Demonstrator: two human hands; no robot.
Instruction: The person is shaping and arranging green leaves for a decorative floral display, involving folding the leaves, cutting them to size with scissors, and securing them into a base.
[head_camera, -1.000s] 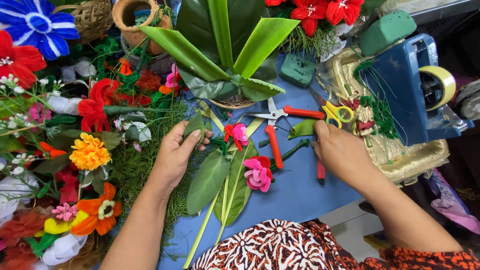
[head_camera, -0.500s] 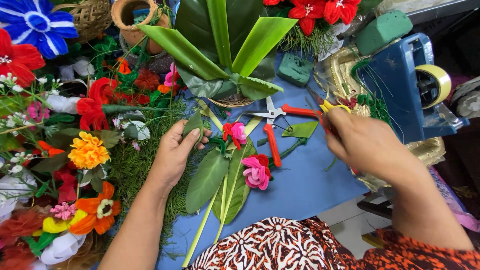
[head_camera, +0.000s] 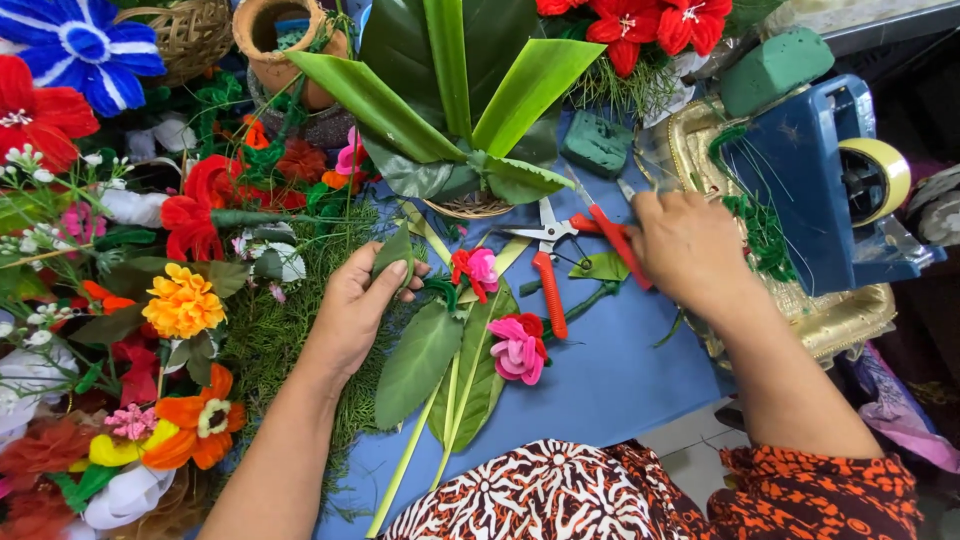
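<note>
Right hand (head_camera: 690, 245) shifted up and rightward since earlier frames, now laid over red-handled cutter (head_camera: 612, 235); whether handle is clenched cannot be told. Left hand (head_camera: 360, 305) unchanged in place. Orange artificial flower (head_camera: 182, 302) seen at far left among heaped blooms. Left hand closed on small green leaf (head_camera: 395, 250), pinched between thumb and fingers. Long green leaves (head_camera: 440, 370) laid on blue table (head_camera: 610, 390) just right of it, pink fabric flower (head_camera: 518, 348) beside them. Red-handled scissors (head_camera: 545, 270) lying near cutter. Blue tape dispenser (head_camera: 815, 185) at far right.
</note>
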